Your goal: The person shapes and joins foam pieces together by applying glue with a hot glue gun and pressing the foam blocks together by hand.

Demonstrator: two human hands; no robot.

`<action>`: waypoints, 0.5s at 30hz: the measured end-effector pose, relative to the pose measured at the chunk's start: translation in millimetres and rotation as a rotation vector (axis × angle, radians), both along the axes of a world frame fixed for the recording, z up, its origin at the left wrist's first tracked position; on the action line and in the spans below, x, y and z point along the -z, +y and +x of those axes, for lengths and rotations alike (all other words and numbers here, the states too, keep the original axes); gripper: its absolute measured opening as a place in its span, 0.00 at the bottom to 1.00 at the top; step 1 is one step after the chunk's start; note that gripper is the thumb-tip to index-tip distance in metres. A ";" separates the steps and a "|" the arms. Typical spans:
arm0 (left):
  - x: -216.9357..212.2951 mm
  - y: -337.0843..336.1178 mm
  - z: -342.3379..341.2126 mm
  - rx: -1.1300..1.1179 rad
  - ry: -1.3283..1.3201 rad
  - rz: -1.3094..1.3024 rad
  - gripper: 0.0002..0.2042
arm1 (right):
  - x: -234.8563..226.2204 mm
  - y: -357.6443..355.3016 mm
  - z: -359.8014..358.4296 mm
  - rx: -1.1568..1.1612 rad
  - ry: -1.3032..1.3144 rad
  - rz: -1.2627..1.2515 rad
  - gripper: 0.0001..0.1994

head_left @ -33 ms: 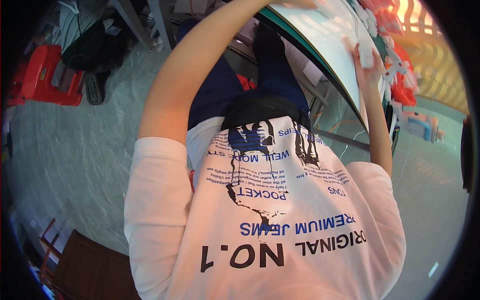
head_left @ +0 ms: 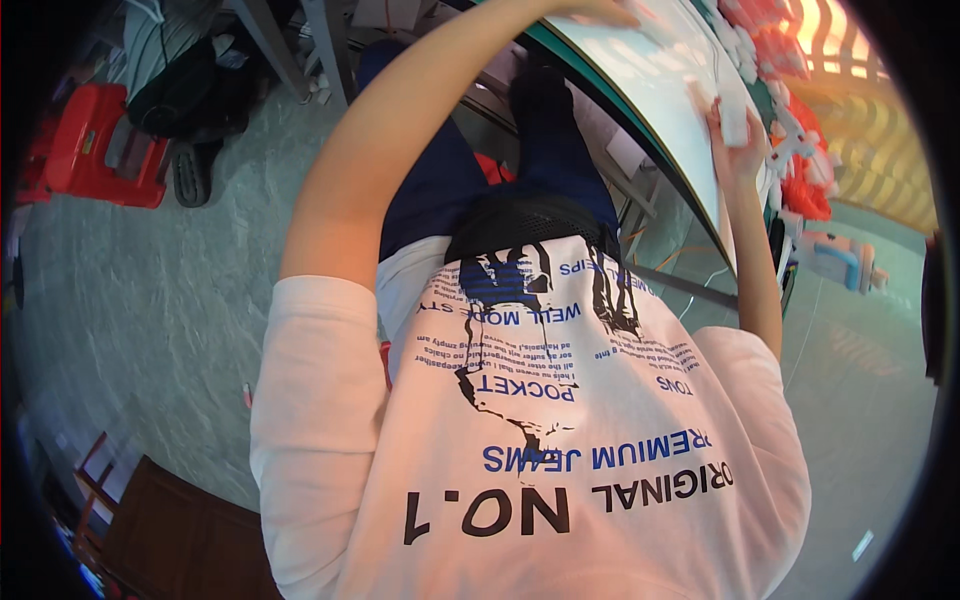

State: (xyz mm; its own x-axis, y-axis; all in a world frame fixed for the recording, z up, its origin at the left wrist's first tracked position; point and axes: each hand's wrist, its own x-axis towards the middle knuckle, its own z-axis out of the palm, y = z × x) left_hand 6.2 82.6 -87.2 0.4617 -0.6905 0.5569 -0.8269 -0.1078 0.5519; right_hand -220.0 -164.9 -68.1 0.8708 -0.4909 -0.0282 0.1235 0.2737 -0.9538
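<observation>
At the frame's upper right, your right hand (head_left: 740,158) pinches a white rectangular piece (head_left: 733,115), probably light and stiff; hold its long edges. Your left hand (head_left: 603,11), cropped at top: grip undeterminable.

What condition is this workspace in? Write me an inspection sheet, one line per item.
Surface: white tabletop, glossy, reflecting light.
Job's things: small white object; its kind is unclear.
Clutter: orange-red bundles and white pieces along the tabletop's right side.
Hands: left hand at the tabletop, partly cut off by the frame, grip unclear; right hand holds the small white object.
Cables: thin pale cable below the tabletop's edge.
Surroundings: red stool, brown chair, grey floor.
</observation>
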 end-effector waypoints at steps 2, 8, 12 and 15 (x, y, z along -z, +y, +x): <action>1.3 -2.8 -2.5 0.033 0.022 0.035 0.22 | 3.2 -15.5 -11.0 -0.125 -0.016 0.024 0.19; -4.2 0.0 -4.2 0.018 0.026 0.040 0.20 | -2.8 7.2 -11.3 -0.124 0.012 -0.076 0.19; -4.5 -4.5 -4.2 0.028 -0.009 0.028 0.20 | -2.5 6.1 -13.7 -0.025 -0.003 -0.029 0.19; -8.3 -2.4 -2.7 0.048 -0.016 0.016 0.20 | -2.4 8.6 -13.8 -0.050 -0.016 -0.040 0.20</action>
